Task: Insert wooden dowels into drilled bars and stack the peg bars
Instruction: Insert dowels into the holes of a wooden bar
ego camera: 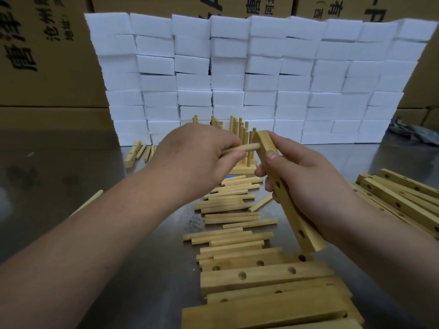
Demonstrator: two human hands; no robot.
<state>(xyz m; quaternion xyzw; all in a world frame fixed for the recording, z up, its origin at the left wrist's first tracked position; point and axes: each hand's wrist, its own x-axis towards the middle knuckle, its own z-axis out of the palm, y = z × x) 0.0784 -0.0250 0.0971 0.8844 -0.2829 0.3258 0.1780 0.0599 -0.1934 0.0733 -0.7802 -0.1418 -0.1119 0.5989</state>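
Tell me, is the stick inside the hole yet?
Barely, at most. The tip of the dowel meets the bar near its top end; most of it sticks out. How deep, cannot tell.

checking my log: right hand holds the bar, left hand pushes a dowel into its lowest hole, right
Not the lowest: head view shows left hand pushing the dowel in near the top end of the bar, held by the right hand.

Dowels (223, 206) left of bars (411, 210), foam blocks (261, 67) behind

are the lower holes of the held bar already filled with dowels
No, the light wooden drilled bar in the right hand shows empty lower holes.
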